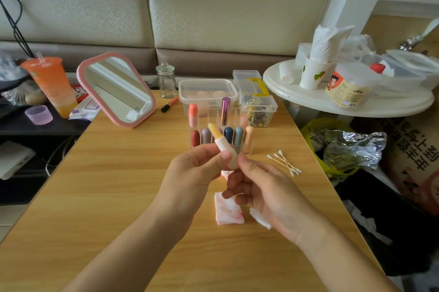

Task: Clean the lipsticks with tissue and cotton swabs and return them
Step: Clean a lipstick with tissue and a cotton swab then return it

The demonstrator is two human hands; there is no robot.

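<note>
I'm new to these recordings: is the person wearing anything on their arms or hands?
No. Both forearms are bare to the frame edge: no sleeves, watch or bracelet. The left hand and right hand show no gloves or rings.

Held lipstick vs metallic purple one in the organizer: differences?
Held lipstick is uncapped, yellow tip exposed; metallic purple lipstick looks capped. Held lipstick tilts, gripped by left hand and right hand; purple one stands upright in the clear organizer. Held tube is pale, purple one shiny. Both are slim tubes.
</note>
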